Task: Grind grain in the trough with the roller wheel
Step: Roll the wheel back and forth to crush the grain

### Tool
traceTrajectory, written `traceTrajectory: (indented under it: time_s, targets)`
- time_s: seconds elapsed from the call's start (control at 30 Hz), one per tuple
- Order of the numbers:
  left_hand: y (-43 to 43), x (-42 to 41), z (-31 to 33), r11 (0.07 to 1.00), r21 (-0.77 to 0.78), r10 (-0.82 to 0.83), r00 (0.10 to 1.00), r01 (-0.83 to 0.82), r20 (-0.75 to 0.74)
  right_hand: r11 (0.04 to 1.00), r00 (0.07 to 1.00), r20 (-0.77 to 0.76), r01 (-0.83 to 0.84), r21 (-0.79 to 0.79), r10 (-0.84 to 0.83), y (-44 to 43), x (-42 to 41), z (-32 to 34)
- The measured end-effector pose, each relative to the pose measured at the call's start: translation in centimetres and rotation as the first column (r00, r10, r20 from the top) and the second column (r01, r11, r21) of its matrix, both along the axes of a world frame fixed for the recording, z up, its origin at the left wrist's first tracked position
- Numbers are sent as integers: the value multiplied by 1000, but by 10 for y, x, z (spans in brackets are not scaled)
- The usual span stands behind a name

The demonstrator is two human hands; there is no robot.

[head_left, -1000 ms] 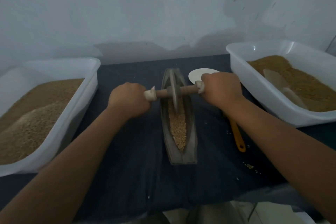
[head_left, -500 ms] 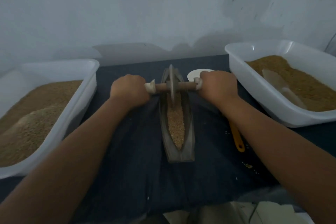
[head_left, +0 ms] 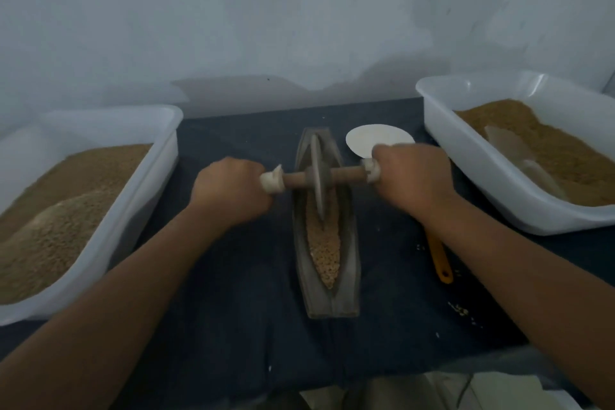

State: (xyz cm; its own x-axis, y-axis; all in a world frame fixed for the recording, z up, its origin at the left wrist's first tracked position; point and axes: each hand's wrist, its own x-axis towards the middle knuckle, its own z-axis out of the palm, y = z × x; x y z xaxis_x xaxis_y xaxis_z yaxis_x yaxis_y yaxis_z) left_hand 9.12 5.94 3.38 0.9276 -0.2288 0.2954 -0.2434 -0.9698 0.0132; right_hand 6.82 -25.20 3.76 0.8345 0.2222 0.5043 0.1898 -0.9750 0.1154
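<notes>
Grain (head_left: 323,243) in trough (head_left: 327,296), white tubs (head_left: 499,176) heaped with meal

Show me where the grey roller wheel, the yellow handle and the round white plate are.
grey roller wheel (head_left: 319,196): head view, disc face.
yellow handle (head_left: 438,258): head view, its shaft.
round white plate (head_left: 372,138): head view, bare centre.

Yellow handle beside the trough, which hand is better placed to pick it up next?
Probably the right hand: the yellow handle lies just under that forearm, right of the trough; the left hand would cross it.
</notes>
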Motion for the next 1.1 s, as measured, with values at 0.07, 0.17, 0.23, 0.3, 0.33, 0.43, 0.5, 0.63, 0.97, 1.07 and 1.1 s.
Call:
traceTrajectory:
  time_s: [0.07,0.17,0.23,0.3,0.33,0.43,0.5,0.63,0.97,1.07,1.1]
  targets:
    - [-10,25,5,998,-30,59,997,-60,-59,1000,1000,24,-2,-6,2,9,21,13]
    - [-10,23,11,998,-16,58,992,-60,-112,1000,999,-42,-7,-30,5,10,16,23]
    - [4,-4,4,1000,-10,7,995,-8,-104,996,998,-61,19,-92,-25,4,-3,14]
    - [18,-41,-7,997,7,-78,997,78,-16,995,999,-31,-41,-90,38,-2,-31,6]
    - [23,-57,-10,994,9,-112,993,112,28,995,996,-25,-89,-52,88,-5,-45,3]
    - [27,-59,-13,993,3,-119,991,119,63,990,990,14,-138,8,137,-10,-48,-2]
    - [13,-32,-5,999,6,-54,998,54,-15,999,999,-30,-31,11,31,-6,-26,-1]
    - [-14,37,26,999,-6,44,988,-46,-149,996,997,-28,74,42,-73,13,22,15]
    - [23,-73,1,992,46,-123,991,121,44,993,993,13,-115,25,115,-14,-60,-11]
    - [10,-45,2,998,3,-61,997,61,-47,998,998,24,-60,-8,60,-9,-32,-10]
    - [2,-28,5,1000,-5,-30,997,30,-76,1000,1000,17,-13,-12,13,-5,-18,-6]
